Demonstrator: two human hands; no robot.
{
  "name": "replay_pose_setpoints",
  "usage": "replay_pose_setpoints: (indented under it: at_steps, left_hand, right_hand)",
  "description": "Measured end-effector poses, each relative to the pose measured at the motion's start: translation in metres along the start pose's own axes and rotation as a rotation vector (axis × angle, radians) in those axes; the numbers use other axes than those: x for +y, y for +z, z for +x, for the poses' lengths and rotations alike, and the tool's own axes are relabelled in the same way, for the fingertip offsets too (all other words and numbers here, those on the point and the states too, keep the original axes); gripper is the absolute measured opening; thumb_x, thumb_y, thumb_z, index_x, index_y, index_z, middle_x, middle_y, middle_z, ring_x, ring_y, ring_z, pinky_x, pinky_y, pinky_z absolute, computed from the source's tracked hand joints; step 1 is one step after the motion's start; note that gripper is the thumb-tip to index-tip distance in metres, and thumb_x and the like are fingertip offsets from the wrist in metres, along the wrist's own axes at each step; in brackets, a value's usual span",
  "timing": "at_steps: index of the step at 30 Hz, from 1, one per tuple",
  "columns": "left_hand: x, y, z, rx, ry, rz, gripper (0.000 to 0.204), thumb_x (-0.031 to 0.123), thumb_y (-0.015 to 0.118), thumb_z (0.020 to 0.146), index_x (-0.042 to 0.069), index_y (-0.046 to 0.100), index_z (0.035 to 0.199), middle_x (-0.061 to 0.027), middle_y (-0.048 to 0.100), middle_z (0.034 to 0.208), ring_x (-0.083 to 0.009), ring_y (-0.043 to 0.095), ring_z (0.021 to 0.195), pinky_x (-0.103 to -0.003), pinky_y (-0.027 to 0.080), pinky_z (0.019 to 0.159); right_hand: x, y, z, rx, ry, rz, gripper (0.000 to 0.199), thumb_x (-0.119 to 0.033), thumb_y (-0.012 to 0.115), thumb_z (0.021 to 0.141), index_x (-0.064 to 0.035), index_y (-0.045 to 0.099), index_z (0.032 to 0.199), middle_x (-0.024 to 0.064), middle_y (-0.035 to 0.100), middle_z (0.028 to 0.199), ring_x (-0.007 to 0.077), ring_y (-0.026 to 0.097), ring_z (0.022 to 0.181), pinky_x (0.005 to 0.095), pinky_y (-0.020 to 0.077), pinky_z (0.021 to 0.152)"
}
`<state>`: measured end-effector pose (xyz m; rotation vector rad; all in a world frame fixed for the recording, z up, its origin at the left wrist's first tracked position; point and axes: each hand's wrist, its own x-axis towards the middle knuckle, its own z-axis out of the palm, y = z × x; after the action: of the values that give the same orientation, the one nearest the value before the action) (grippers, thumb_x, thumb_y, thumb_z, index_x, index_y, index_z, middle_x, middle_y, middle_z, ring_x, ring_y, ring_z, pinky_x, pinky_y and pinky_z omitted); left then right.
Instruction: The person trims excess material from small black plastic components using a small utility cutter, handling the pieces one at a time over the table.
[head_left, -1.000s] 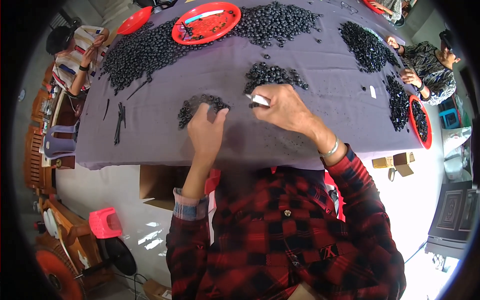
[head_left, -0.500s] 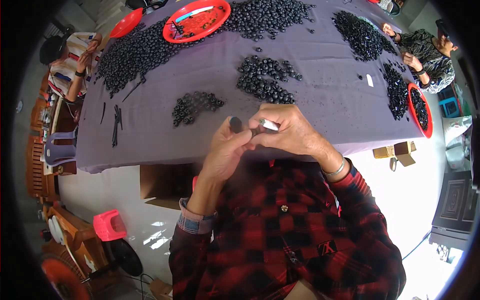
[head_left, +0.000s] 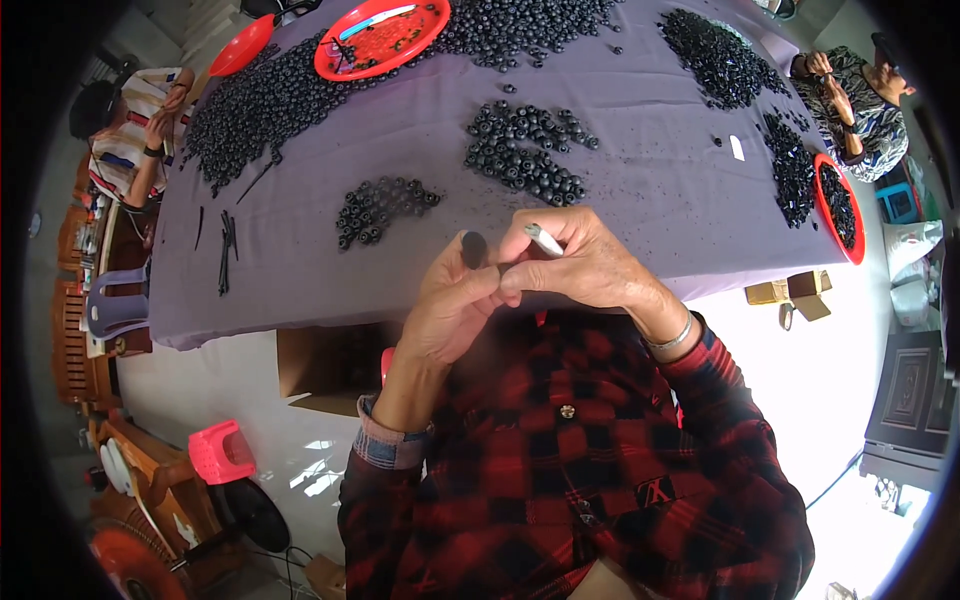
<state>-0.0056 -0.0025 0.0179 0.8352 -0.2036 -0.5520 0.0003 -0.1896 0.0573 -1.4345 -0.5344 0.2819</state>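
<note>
Your left hand is holding the dark piece; your right hand is gripping the white tool, slanting just right of it.

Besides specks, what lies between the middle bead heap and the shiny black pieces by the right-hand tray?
In the head view, a lone black piece and, right of it, a flat white strip lie on the purple tablecloth.

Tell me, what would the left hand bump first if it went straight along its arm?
Probably the small middle pile of black beads; the left hand might pass above, as height's unclear.
</note>
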Motion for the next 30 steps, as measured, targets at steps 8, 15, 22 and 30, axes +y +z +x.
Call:
replay_pose_setpoints:
  at_steps: [8, 15, 22, 30]
  left_hand:
    - [-0.001, 0.002, 0.002, -0.008, -0.022, -0.048, 0.020, 0.013, 0.067, 0.086, 0.008, 0.050, 0.096, -0.0045, 0.057, 0.083, -0.0155, 0.056, 0.076, -0.031, 0.047, 0.072]
    - [-0.003, 0.002, 0.003, 0.024, -0.048, -0.034, 0.021, 0.012, 0.069, 0.084, 0.007, 0.051, 0.096, -0.0033, 0.056, 0.081, -0.0145, 0.056, 0.075, -0.031, 0.047, 0.070]
    - [0.028, -0.037, -0.002, 0.517, 0.210, 0.870, 0.022, 0.005, 0.074, 0.078, 0.005, 0.052, 0.084, -0.0011, 0.059, 0.077, -0.0086, 0.054, 0.069, -0.025, 0.047, 0.063]
    - [0.035, -0.079, 0.007, 0.792, 0.322, 1.314, 0.028, 0.008, 0.076, 0.076, 0.002, 0.048, 0.077, -0.0028, 0.059, 0.067, -0.0096, 0.053, 0.062, -0.026, 0.046, 0.060]
  right_hand:
    - [0.001, -0.006, 0.003, -0.046, 0.112, 0.285, 0.007, -0.003, 0.064, 0.090, 0.0027, 0.064, 0.085, 0.0103, 0.067, 0.076, 0.0169, 0.066, 0.071, 0.0298, 0.0533, 0.069]
    - [0.004, -0.013, 0.001, 0.038, 0.099, -0.002, 0.008, -0.006, 0.064, 0.088, 0.0010, 0.065, 0.084, 0.0070, 0.066, 0.074, 0.0152, 0.063, 0.066, 0.0306, 0.0490, 0.062]
    - [0.009, -0.085, -0.007, 0.563, 0.119, -1.013, 0.018, -0.013, 0.069, 0.078, 0.0028, 0.061, 0.081, 0.0143, 0.049, 0.058, 0.0126, 0.045, 0.054, 0.0339, 0.0427, 0.053]
    - [0.030, -0.099, -0.007, 0.464, 0.085, -0.909, 0.014, -0.010, 0.070, 0.075, 0.0004, 0.064, 0.081, 0.0083, 0.060, 0.070, 0.0129, 0.055, 0.064, 0.0306, 0.0457, 0.060]
